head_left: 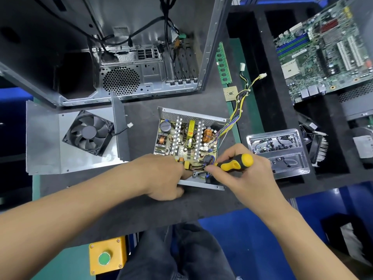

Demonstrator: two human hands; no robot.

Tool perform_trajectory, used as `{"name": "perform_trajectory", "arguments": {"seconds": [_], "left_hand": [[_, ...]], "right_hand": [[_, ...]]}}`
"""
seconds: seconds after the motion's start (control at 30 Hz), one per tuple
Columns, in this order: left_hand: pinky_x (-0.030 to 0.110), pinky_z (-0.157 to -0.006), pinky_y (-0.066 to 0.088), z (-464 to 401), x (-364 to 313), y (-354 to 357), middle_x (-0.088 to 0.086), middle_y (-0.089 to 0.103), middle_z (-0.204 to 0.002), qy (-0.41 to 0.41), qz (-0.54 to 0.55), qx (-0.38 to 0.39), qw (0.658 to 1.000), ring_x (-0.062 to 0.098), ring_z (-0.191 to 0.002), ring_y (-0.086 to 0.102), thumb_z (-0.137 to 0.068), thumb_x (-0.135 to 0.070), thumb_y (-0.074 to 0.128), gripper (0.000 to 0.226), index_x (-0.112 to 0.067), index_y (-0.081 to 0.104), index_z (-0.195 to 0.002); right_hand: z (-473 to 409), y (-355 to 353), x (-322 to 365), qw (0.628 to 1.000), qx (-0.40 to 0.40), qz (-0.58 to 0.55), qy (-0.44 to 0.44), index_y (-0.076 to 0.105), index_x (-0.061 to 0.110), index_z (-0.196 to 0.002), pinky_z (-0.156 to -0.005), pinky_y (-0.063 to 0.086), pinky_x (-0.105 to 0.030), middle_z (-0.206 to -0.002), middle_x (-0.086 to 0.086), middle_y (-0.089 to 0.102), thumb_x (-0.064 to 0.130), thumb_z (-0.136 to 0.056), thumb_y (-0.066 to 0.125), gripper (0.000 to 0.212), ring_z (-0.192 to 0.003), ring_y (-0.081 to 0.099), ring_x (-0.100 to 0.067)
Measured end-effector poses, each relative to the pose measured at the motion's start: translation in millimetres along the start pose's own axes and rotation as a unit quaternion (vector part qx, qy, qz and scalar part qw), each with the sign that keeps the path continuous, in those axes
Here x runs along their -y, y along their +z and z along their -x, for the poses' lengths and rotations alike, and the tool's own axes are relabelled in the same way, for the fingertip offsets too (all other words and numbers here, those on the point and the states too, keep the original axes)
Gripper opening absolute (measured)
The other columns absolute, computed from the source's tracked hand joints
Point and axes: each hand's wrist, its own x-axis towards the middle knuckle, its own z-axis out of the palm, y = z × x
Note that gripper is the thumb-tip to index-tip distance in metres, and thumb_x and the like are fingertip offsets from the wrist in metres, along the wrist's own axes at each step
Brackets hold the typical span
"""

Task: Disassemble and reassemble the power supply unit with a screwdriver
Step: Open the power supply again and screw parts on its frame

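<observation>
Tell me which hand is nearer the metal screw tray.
Right. The right hand, gripping the screwdriver, sits just left of the tray. The left hand rests at the power supply's near-left corner, farther from the tray.

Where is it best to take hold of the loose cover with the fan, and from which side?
Grip the cover by its bare flat sheet at the left edge, coming from the left. The fan fills the middle, and the upright flange on the right blocks that side.
</observation>
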Motion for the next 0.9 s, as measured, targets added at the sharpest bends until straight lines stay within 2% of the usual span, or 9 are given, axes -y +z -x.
{"name": "perform_trajectory", "arguments": {"seconds": [0.33, 0.5, 0.7, 0.9], "left_hand": [[0.04, -0.081, 0.054, -0.5, 0.1, -0.3, 0.001, 0.055, -0.095, 0.009, -0.007, -0.014, 1.0, 0.027, -0.094, 0.059, -0.094, -0.048, 0.046, 0.041, -0.036, 0.051, -0.133], [0.04, -0.082, 0.054, -1.3, 1.0, 0.2, 0.003, 0.06, -0.102, 0.011, -0.006, -0.021, 1.0, 0.027, -0.095, 0.06, -0.094, -0.049, 0.047, 0.042, -0.036, 0.051, -0.134], [0.035, -0.073, 0.049, -2.8, 0.4, -0.3, -0.003, 0.046, -0.083, 0.008, -0.006, -0.025, 1.0, 0.026, -0.09, 0.058, -0.095, -0.049, 0.047, 0.046, -0.038, 0.048, -0.139], [0.034, -0.07, 0.049, -2.7, 0.8, 0.4, -0.002, 0.053, -0.09, 0.004, -0.004, -0.021, 1.0, 0.024, -0.089, 0.06, -0.094, -0.049, 0.048, 0.044, -0.034, 0.052, -0.134]], "right_hand": [[-0.3, 4.8, 0.3, 1.0, -0.008, -0.001, 0.005, 0.059, 0.025, -0.08, -0.057, 0.041, -0.004, -0.071, 0.011, 0.067, 0.055, -0.073, 0.072, 0.034, -0.063, 0.064, -0.005], [-0.8, 5.1, 1.8, 1.0, -0.008, 0.0, 0.007, 0.06, 0.022, -0.08, -0.056, 0.04, -0.004, -0.072, 0.012, 0.067, 0.053, -0.073, 0.073, 0.034, -0.063, 0.063, -0.004], [-0.3, 6.3, 2.2, 1.0, -0.009, -0.012, 0.012, 0.061, 0.021, -0.08, -0.055, 0.044, -0.006, -0.073, 0.012, 0.067, 0.053, -0.072, 0.074, 0.036, -0.064, 0.065, -0.004], [-1.6, 5.4, 1.4, 1.0, -0.001, -0.002, 0.007, 0.06, 0.025, -0.08, -0.056, 0.041, -0.004, -0.072, 0.014, 0.067, 0.049, -0.072, 0.076, 0.03, -0.063, 0.064, -0.003]]}}
